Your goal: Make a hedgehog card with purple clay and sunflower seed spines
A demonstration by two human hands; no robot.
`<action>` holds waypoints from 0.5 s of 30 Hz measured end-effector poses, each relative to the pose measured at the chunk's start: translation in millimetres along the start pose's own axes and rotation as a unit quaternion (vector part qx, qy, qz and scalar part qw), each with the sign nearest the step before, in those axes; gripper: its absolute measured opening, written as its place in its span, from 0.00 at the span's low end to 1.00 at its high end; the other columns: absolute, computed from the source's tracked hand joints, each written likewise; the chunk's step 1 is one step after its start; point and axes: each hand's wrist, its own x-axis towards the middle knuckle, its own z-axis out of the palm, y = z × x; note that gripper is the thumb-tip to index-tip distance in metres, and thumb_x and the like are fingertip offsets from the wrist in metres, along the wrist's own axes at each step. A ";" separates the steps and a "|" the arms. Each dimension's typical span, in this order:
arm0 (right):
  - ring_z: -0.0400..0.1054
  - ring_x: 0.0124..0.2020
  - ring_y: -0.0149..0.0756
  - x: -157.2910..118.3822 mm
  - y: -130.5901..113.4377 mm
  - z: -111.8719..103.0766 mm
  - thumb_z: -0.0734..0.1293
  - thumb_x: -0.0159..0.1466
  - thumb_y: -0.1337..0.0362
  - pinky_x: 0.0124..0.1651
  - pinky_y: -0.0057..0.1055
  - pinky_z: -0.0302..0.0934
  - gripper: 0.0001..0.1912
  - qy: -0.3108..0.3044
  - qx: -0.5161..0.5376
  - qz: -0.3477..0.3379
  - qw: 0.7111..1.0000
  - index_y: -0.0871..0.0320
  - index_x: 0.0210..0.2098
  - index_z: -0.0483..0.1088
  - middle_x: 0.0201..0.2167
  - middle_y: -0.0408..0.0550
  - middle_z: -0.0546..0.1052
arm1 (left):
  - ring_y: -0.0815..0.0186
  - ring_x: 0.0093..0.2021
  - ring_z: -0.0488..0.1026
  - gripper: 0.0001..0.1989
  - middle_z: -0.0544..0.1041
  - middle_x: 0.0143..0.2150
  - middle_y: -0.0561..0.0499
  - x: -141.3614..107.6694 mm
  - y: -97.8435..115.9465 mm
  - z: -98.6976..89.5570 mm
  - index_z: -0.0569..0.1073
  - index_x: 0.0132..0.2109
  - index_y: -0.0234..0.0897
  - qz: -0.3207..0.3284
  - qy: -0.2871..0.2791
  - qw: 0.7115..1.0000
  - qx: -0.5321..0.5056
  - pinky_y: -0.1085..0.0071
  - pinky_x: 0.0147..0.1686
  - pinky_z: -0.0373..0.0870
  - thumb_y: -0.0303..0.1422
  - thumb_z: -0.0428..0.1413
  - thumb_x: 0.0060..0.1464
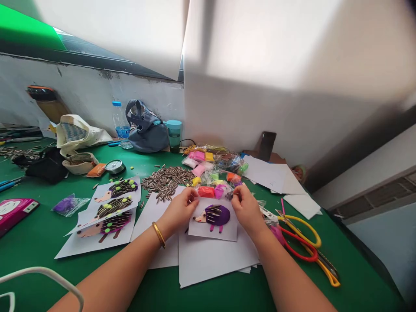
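A small white card (212, 236) lies on stacked white paper (217, 262), bearing a clay hedgehog with a purple body (224, 215) and a pale face. Several striped sunflower seeds (212, 211) stick in the body's upper left part. My left hand (182, 209) is closed in a pinch by the card's upper left corner. Across from it, by the upper right corner, my right hand (246, 209) pinches with thumb and forefinger. What either hand's fingertips hold is too small to make out. Behind the left hand is a heap of sunflower seeds (169, 178).
Finished-looking hedgehog cards (125, 225) lie left. Bagged coloured clay (206, 191) sits behind the card. Scissors (297, 245) with red and yellow handles lie right, near white sheets (264, 173). A phone (267, 146), a blue bag (149, 134) and a teal-lidded cup (174, 136) stand along the wall.
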 end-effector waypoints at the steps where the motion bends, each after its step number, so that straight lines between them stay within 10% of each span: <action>1: 0.63 0.25 0.34 0.6 0.9 0.5 0.57 0.62 0.63 0.29 0.29 0.52 0.05 -0.002 0.001 0.001 1.000 0.54 0.35 0.63 0.25 0.41 0.70 | 0.66 0.34 0.69 0.08 0.72 0.34 0.54 1.0 -1.5 1.3 0.69 0.42 0.39 -0.005 -0.004 1.000 -0.006 0.70 0.36 0.65 0.34 0.52 0.55; 5: 0.64 0.27 0.36 2.5 3.1 0.3 0.56 0.63 0.63 0.31 0.30 0.52 0.06 0.001 -0.019 0.008 1.000 0.53 0.35 0.63 0.27 0.42 0.71 | 0.68 0.31 0.69 0.09 0.70 0.32 0.55 2.3 -2.2 8.5 0.68 0.42 0.39 -0.051 -0.012 0.991 -0.126 0.71 0.32 0.66 0.34 0.53 0.53; 10: 0.65 0.29 0.37 6.6 6.0 -1.1 0.55 0.63 0.63 0.31 0.30 0.52 0.06 -0.023 -0.049 0.018 0.998 0.53 0.35 0.62 0.29 0.43 0.71 | 0.73 0.26 0.69 0.12 0.69 0.31 0.57 -2.8 10.6 16.9 0.64 0.39 0.39 -0.158 -0.073 0.896 -0.408 0.76 0.26 0.67 0.35 0.59 0.50; 15: 0.62 0.25 0.36 15.7 18.8 -5.3 0.56 0.60 0.63 0.29 0.30 0.51 0.06 0.004 -0.014 0.049 0.999 0.54 0.34 0.63 0.25 0.41 0.69 | 0.71 0.30 0.74 0.17 0.72 0.33 0.56 -6.2 20.6 15.6 0.63 0.44 0.41 -0.185 -0.103 0.858 -0.468 0.74 0.32 0.70 0.39 0.60 0.51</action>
